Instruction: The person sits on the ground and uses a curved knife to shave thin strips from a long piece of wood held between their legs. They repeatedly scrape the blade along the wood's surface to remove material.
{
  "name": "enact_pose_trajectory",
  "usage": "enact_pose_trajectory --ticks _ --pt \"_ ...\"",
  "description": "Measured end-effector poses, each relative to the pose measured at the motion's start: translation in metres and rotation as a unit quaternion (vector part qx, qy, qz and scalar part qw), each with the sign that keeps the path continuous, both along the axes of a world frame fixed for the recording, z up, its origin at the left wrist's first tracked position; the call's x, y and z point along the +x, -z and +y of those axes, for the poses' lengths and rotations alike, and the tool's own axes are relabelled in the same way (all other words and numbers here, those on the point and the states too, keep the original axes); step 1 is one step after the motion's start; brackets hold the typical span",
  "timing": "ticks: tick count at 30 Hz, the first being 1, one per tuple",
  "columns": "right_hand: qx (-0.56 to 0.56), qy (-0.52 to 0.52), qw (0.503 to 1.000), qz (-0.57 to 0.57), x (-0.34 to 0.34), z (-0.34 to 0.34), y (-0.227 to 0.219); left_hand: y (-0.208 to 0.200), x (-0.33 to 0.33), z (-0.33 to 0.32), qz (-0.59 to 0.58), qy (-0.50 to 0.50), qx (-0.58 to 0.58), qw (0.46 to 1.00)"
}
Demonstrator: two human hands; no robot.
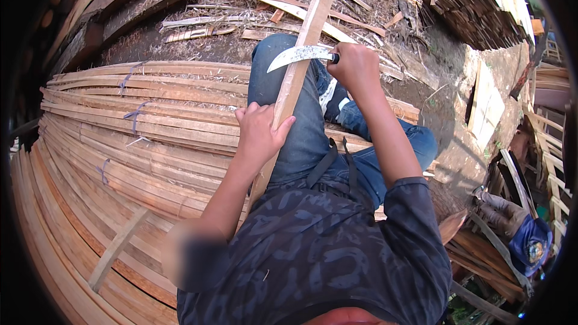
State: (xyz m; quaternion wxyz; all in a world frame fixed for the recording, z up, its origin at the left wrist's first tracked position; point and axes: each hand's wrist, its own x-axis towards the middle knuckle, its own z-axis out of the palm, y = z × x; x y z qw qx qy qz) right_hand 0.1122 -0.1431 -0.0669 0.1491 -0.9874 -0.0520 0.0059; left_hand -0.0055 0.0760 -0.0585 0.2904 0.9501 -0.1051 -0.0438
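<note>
A long, pale wooden strip (313, 18) runs slantwise from the top of the view down across my left thigh toward my side. My left hand (259, 127) is closed around its lower part, the thumb lying over the top face. In my right hand (356, 69) is the dark handle of a curved knife (295, 55). Its worn, light-coloured blade lies across the strip above my left hand, and the tip points left past the strip's edge. Whether the edge bites into the wood I cannot tell.
Tied bundles of wooden strips (150, 114) stretch along my left. Offcuts and shavings (265, 6) litter the ground ahead. Thick beams (156, 6) lie far left, and a stack of boards (481, 6) stands far right. Another person (512, 222) is at the right.
</note>
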Motion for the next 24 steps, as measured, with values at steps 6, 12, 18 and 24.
enact_pose_trajectory --ticks 6,12,18,24 --pt "-0.011 0.064 0.997 -0.052 0.019 -0.008 0.011 0.003 -0.001 -0.002 -0.001 -0.011 0.009 1.000" --pt "0.032 0.166 0.986 -0.006 0.049 -0.026 0.016 -0.002 0.002 -0.004 0.025 -0.009 0.026 0.999" --pt "0.035 0.335 0.941 0.017 0.074 -0.138 0.032 -0.001 -0.001 -0.001 0.002 -0.017 0.001 1.000" --pt "0.062 0.136 0.989 -0.010 0.001 -0.063 0.016 0.005 0.000 -0.002 0.001 -0.010 0.008 1.000"
